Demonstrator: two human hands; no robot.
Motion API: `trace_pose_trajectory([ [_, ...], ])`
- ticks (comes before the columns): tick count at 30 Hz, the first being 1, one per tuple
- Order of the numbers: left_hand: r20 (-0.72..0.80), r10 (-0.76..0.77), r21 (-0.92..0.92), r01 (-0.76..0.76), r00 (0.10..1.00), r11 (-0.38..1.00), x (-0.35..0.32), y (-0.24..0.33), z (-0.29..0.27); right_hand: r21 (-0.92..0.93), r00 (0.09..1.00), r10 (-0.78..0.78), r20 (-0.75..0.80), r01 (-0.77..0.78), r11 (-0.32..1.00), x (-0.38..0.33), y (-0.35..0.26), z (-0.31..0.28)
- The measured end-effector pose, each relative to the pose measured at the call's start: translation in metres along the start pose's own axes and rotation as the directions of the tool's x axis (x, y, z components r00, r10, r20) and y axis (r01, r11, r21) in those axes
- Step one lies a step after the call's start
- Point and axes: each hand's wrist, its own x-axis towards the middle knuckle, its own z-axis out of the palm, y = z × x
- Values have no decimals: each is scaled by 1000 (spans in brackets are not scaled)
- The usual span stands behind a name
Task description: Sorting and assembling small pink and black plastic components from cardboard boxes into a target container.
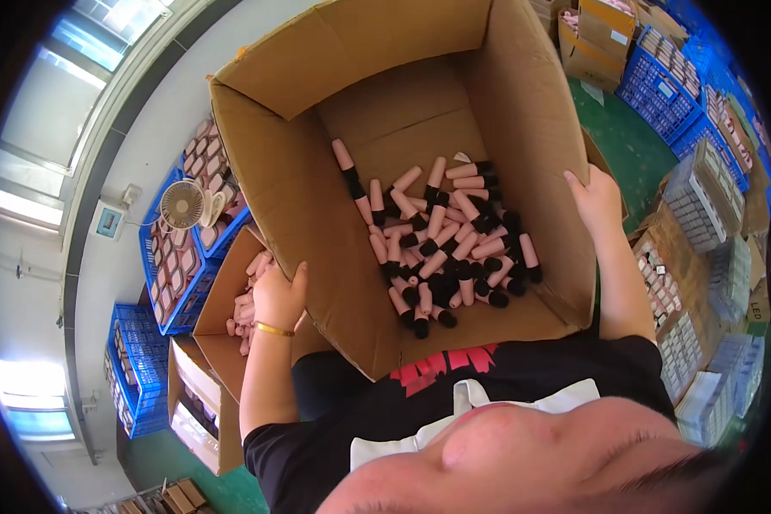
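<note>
A large open cardboard box (522,111) is tilted toward me, held up by both my hands. My left hand (279,295) grips its left rim, thumb on the outer edge, most of the fingers hidden behind the cardboard. On the right rim my right hand (594,199) is closed over the edge, thumb showing and other fingers out of sight. Inside, many pink cylinders with black ends (437,218) lie loose in a heap on the bottom, pointing every way.
To the left, blue crates (176,319) hold pink pieces, with a small fan (182,204) at them. Below stands another cardboard box (218,347) with pink parts. At right are more blue crates (655,90), grey trays (702,193) and a brown board (701,272).
</note>
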Motion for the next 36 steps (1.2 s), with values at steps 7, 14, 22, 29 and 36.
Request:
trace_pose_trajectory([
  [7, 191, -102, 83, 88, 976, 993, 49, -16, 34, -57, 994, 8, 108, -2, 998, 36, 13, 58],
  [14, 154, -110, -114, 128, 982, 985, 85, -40, 74, -47, 997, -43, 58, 46, 998, 80, 21, 111],
  [22, 424, -274, -171, 373, 863, 912, 23, -74, 146, -262, 926, 121, 358, -24, 965, 31, 45, 148],
  [29, 684, -494, -417, 844, 536, 338, -1, -26, 158, -263, 906, 290, 309, -211, 941, 3, 51, 134],
  [36, 539, -446, -644, 691, 715, 330, -35, -48, 187, -125, 952, 170, 255, -142, 982, -22, 66, 128],
])
